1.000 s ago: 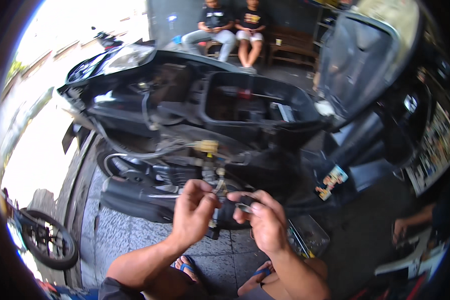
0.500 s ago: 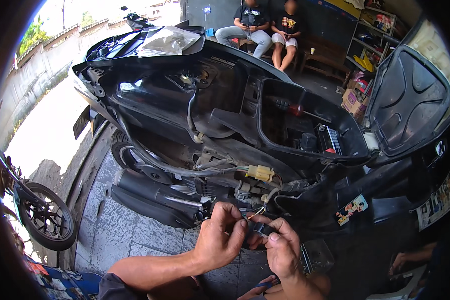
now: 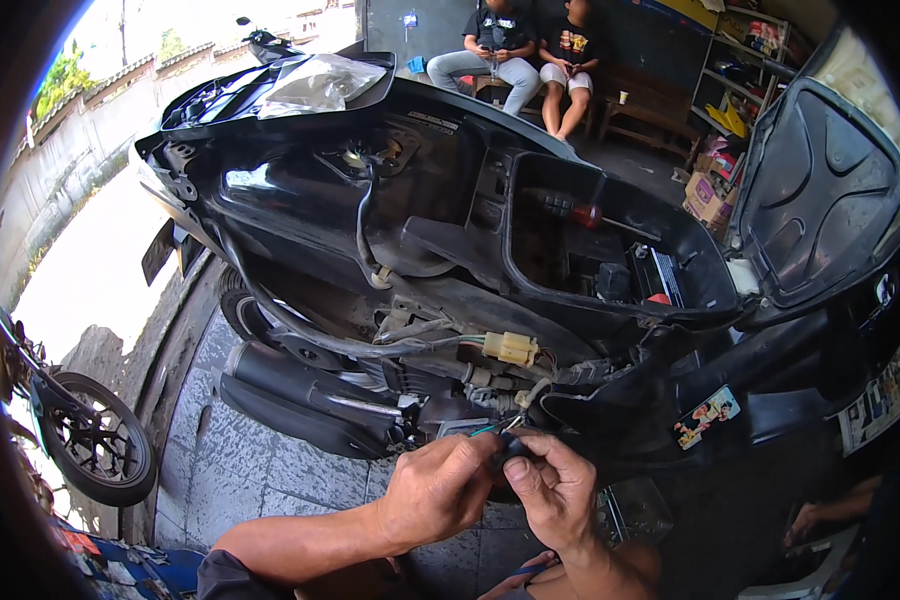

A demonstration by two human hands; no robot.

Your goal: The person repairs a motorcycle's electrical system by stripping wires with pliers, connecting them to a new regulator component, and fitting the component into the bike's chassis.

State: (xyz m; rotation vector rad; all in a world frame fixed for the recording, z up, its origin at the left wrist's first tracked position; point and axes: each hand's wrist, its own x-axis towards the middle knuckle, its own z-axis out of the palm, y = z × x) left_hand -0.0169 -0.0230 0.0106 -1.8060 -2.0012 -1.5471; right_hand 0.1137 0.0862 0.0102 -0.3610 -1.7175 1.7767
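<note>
Below the opened-up side of a black scooter, my two hands meet around a small black connector. My right hand pinches this connector between thumb and fingers. My left hand is closed right beside it, on thin wires that come down from the scooter; a green one shows by its knuckles. The fingertips of the left hand are mostly hidden. Just above, a cream-yellow plug hangs on a cable bundle, apart from both hands.
The open storage box holds a red-handled screwdriver and a battery; its seat lid is raised. A muffler lies left of my hands. A clear tray with tools is at lower right. Two people sit behind.
My hands have drawn closer together around the black connector, and the left has turned so its knuckles cover more of the wires. The view has shifted slightly.
</note>
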